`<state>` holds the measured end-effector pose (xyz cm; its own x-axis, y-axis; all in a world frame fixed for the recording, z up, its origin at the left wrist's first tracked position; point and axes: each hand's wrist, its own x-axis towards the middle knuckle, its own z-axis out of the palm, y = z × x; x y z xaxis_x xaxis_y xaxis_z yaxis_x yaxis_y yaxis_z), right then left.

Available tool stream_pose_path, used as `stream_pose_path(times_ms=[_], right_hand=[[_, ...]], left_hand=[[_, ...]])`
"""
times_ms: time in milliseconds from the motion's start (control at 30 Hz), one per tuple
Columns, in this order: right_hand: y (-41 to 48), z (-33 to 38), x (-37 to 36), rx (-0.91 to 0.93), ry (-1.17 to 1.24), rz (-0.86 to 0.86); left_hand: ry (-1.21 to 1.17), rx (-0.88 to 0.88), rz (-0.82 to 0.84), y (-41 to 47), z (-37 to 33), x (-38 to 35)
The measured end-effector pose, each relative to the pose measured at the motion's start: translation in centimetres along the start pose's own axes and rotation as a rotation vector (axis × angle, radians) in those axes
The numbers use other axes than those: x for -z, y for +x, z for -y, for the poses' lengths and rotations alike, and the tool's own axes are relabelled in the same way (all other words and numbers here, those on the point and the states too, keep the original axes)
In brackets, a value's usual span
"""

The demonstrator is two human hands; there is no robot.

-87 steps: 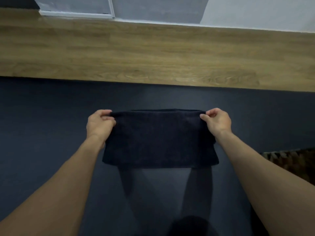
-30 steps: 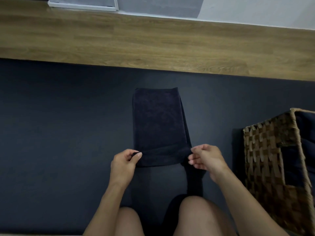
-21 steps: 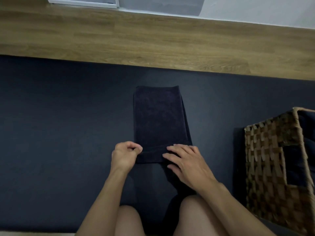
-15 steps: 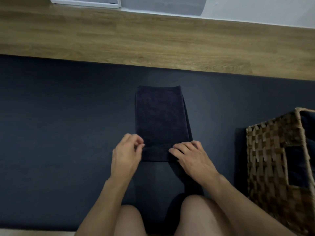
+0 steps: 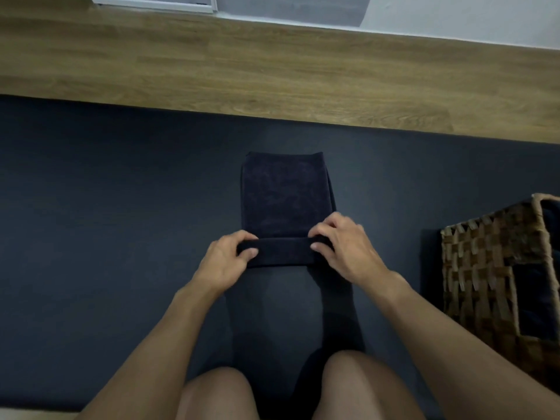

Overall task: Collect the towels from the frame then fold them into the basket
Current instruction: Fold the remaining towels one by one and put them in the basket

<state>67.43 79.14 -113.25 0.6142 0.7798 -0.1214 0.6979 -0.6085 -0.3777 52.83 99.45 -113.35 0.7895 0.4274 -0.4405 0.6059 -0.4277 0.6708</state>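
Left hand [image 5: 225,262] and right hand [image 5: 345,248] each pinch an end of the towel's [image 5: 285,204] turned-up near edge at frame centre; the towel lies on the mat [image 5: 121,207], basket [image 5: 497,268] at right.

Brightness: Your scene was dim overall; the wooden floor [image 5: 272,65] and the wall [image 5: 469,16] at the top were the brightest parts.
Light direction: Soft and even, seemingly from above and behind you.
Shadows: Your shadow lay on the dark mat [image 5: 91,207] between your arms, reaching the towel [image 5: 285,195]; another darkened the mat left of the basket [image 5: 485,253].
Contrast: The towel barely stood out from the mat, so its layers were hard to read.
Sharpness: Your left hand [image 5: 227,259] and right hand [image 5: 345,247] looked slightly soft; the weave of the basket was smeared.
Distortion: Your wide lens bent the mat's edge and the base of the wall downwards to the right.
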Motion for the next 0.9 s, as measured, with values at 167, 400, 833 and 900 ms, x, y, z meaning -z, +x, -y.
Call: stream_pose_path(times_ms=[167, 400, 833, 900], right_hand=[[-1.9, -0.7, -1.1, 0.291, -0.203, -0.192], [-1.7, -1.9, -0.3, 0.254, -0.264, 0.020], [2.2, -0.7, 0.6, 0.148, -0.230, -0.258], [1.5, -1.0, -0.1, 0.209, -0.267, -0.258]], left_hand=[[-0.009, 0.097, -0.104, 1.1, -0.8, -0.1], [0.643, -0.637, -0.382, -1.0, 2.1, -2.1], [-0.029, 0.008, -0.056, 4.4, -0.8, 2.0], [-0.085, 0.073, -0.070, 5.3, -1.1, 2.0]])
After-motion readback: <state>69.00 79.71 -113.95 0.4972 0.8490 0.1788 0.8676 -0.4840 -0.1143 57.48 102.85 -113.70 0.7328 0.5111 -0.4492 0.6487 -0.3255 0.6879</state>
